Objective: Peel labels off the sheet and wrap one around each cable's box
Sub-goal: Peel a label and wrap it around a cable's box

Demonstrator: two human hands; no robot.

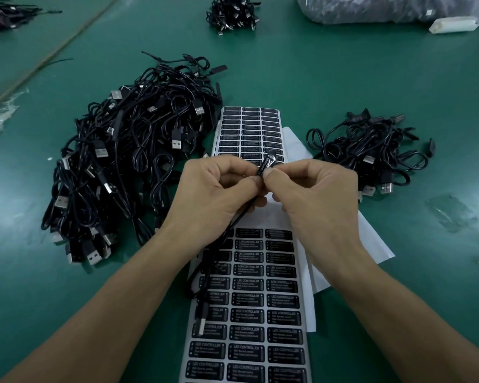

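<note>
Over the middle of the label sheet (249, 302), my left hand (213, 194) and my right hand (310, 194) meet fingertip to fingertip. Both pinch a cable's small black box (267, 165), which carries a black label with white print. The box's cable (205, 272) hangs down under my left hand, and its USB plug lies on the sheet. Rows of black "LED CONTROLLER" labels cover the sheet; a bare strip of backing lies under my hands. The box's lower part is hidden by my fingers.
A big heap of black USB cables (127, 161) lies left of the sheet, a smaller heap (371, 156) to the right. White backing sheets (371, 244) lie under the sheet's right side. Another cable bundle (233, 12) and a plastic bag (385, 6) sit at the far edge of the green table.
</note>
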